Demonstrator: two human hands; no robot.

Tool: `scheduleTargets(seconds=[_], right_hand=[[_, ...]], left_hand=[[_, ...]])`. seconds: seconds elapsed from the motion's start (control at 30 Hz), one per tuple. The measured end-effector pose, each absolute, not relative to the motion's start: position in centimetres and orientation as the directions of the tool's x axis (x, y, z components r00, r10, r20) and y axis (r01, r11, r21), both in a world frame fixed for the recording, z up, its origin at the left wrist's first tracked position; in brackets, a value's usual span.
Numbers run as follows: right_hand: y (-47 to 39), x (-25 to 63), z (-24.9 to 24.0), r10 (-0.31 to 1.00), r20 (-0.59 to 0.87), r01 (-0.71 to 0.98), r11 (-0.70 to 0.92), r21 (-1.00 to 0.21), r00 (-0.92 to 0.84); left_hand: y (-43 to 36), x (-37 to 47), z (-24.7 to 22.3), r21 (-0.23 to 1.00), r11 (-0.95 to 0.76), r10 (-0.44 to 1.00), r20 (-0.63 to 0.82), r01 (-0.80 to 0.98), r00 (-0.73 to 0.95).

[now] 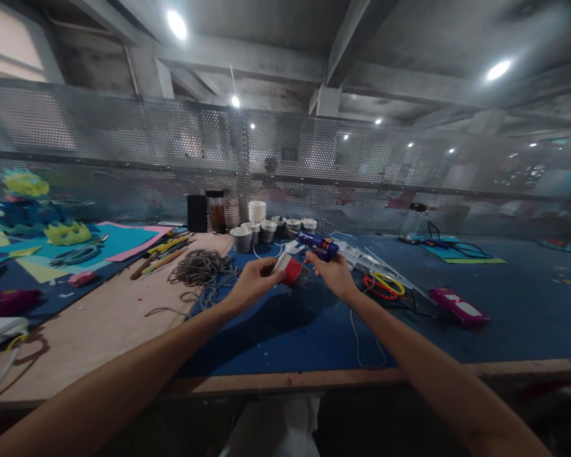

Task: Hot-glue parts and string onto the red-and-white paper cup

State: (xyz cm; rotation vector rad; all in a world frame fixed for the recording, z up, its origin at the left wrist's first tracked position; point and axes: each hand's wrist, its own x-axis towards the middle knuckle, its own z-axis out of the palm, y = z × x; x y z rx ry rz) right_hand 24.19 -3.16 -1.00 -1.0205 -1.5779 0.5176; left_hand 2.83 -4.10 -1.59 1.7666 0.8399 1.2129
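Note:
In the middle of the view my left hand [255, 280] grips a small cup-like piece [292, 271] with a white end, a red band and a grey end, tilted on its side above the blue mat [271, 343]. To its right, my right hand [334, 271] is closed around a dark blue tool [318, 244] that looks like a glue gun, pointing left over the piece. A small gap lies between the hands. A tangle of grey cord [200, 266] rests left of my left hand.
Small grey cups [241, 240] and a jar [216, 212] stand behind my hands. Colored paper [128, 240], scissors [78, 254] and wooden-handled tools [159, 261] lie left. Right are red and yellow cables [385, 285] and a magenta device [458, 307]. A perforated metal screen [171, 146] rises behind.

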Motion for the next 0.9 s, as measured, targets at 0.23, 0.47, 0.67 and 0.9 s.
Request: scheduleTargets(seconds=[0.23,0.47,0.67,0.9], right_hand=[[-2.97,24.32,-1.18,0.833,0.553,0.336,0.517,-0.787,0.014],[-2.97,24.49,-1.28,0.833,0.554,0.336,0.520,-0.785,0.005],[-2.95,24.42,-1.40,0.829,0.560,0.320,0.530,-0.785,-0.001],[-3.15,24.01,-1.08,0.840,0.542,0.314,0.521,-0.794,-0.024]], left_hand=[[-3.95,2.63,-1.48,0.893,-0.447,0.854,0.412,0.042,0.318],[-3.82,2.50,-1.36,0.891,-0.453,0.854,0.420,0.042,0.308],[-3.84,2.43,-1.28,0.891,-0.452,0.854,0.417,0.047,0.311],[-3.60,2.53,-1.77,0.880,-0.471,0.854,0.436,0.062,0.284]])
